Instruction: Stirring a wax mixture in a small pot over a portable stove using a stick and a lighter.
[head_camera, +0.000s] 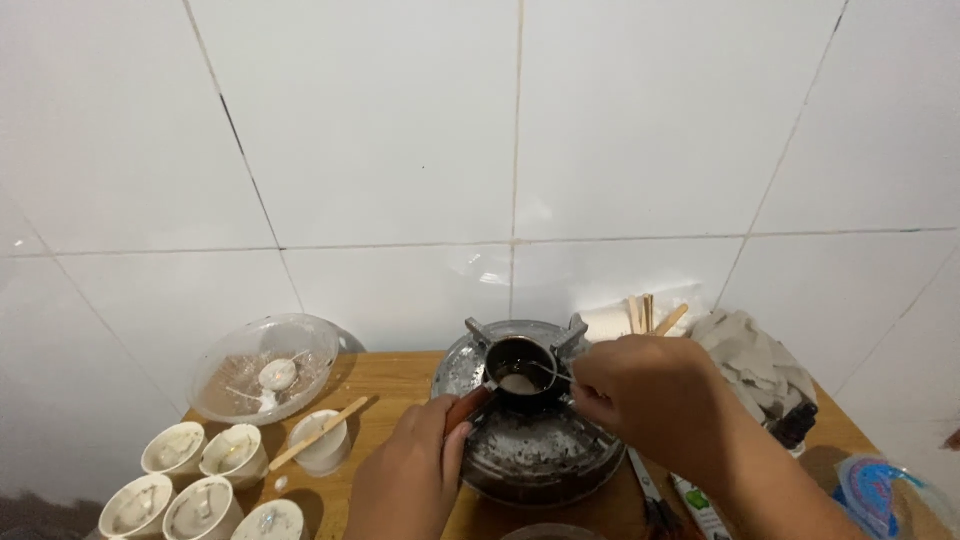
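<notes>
Near the bottom centre of the frame, the handle of a small dark pot (519, 365) is clasped by the left hand (410, 478), its grip closed around it. The pot is set on a round metal stove (530, 450) on the wooden desk (400, 375). Right of centre, a thin stick (550, 371) dipped into the pot is pinched in the right hand (650, 395). At lower left, white cups (175, 450) are grouped below a clear bowl (265, 368).

White tiled wall (400, 130) w/ wooden table (400, 375)
</notes>
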